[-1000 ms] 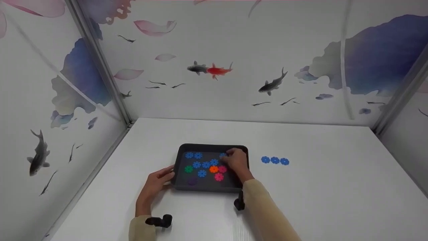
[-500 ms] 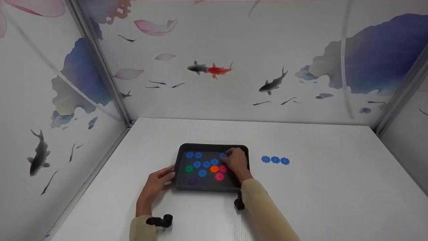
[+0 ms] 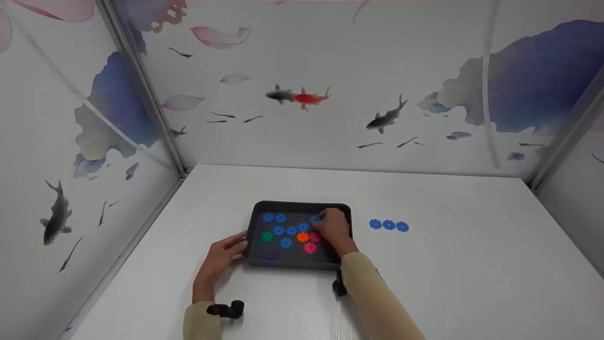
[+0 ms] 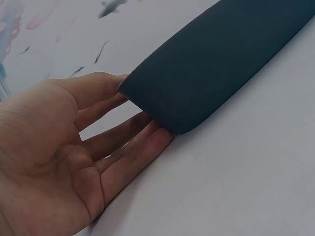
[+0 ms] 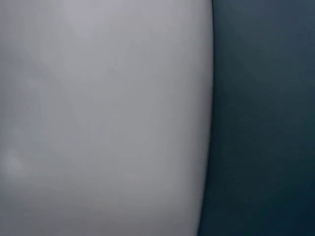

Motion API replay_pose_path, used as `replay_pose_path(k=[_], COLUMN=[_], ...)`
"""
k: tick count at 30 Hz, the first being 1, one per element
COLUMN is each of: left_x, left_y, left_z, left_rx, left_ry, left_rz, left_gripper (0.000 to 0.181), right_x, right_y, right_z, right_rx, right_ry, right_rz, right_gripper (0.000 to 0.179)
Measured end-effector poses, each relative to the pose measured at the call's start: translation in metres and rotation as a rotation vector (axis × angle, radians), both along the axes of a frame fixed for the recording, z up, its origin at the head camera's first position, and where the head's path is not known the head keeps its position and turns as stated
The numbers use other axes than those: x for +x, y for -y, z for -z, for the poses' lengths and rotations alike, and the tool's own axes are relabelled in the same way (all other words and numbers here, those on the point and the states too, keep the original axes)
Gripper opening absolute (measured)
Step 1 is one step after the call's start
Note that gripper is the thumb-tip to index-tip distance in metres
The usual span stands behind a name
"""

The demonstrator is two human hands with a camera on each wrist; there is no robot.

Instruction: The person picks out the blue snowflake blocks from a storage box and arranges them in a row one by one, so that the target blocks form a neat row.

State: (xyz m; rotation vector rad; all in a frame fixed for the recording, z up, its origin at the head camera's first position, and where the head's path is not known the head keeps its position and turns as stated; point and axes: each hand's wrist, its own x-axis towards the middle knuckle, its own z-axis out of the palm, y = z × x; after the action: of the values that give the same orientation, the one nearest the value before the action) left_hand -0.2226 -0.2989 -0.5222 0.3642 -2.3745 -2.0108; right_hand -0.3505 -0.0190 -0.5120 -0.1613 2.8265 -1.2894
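In the head view, the dark tray [image 3: 292,264] stands on the white surface [image 3: 453,264], and the two hands are apart from each other. The left hand [image 3: 218,257] is at the left end of the tray, its fingers nearly straight. The right hand [image 3: 335,229] reaches into the far right part, where its bent fingers seem to pinch one blue piece [image 3: 314,218], though they partly hide it. Six other blue pieces [image 3: 286,242], a green piece [image 3: 267,237], an orange piece [image 3: 302,237], two pink pieces [image 3: 310,248] and a purple piece [image 3: 272,254] (quite dim on the dark bottom) lie in the tray. Outside, to the right, there is a row of three blue pieces [image 3: 389,225]. Compared with one second ago, almost nothing changes: both hands keep their places and the row has not grown, so I judge the work stays at this one piece.

In the left wrist view, the left fingers touch the tray at its rim and its bottom edge.

In the right wrist view, only the tray's side and a pale area appear, without the hand.
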Motion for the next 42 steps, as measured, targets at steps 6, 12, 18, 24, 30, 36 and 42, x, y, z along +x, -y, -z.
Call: replay_pose_path(k=[6, 12, 18, 24, 30, 36, 42], left_x=[-0.001, -0.003, -0.003, -0.002, -0.003, -0.003, -0.001], left_y=[0.0, 0.0, 0.001, 0.001, -0.002, -0.001, 0.002], left_z=[0.001, 0.001, 0.001, 0.0, 0.0, 0.0, 0.001], left_rx=[0.002, -0.01, -0.021, -0.023, -0.015, -0.017, -0.014], left_ry=[-0.006, -0.015, -0.011, -0.008, -0.013, -0.015, -0.016], left_rz=[-0.008, -0.003, 0.002, -0.004, -0.001, 0.006, 0.013], left_gripper=[0.043, 0.044, 0.044, 0.043, 0.043, 0.043, 0.044], right_x=[0.0, -0.001, -0.001, -0.003, -0.003, 0.0, 0.004], right_y=[-0.001, -0.002, -0.001, 0.0, -0.002, -0.006, -0.017], right_z=[0.001, 0.002, -0.001, 0.0, -0.003, -0.015, -0.035], right_rx=[0.007, 0.009, 0.008, 0.023, 0.032, 0.053, 0.019], right_ry=[-0.007, -0.053, -0.044, -0.032, -0.034, -0.15, -0.164], right_rz=[-0.009, -0.016, -0.016, -0.031, -0.042, -0.03, -0.034], right_gripper=[0.035, 0.03, 0.021, 0.014, 0.02, 0.019, 0.028])
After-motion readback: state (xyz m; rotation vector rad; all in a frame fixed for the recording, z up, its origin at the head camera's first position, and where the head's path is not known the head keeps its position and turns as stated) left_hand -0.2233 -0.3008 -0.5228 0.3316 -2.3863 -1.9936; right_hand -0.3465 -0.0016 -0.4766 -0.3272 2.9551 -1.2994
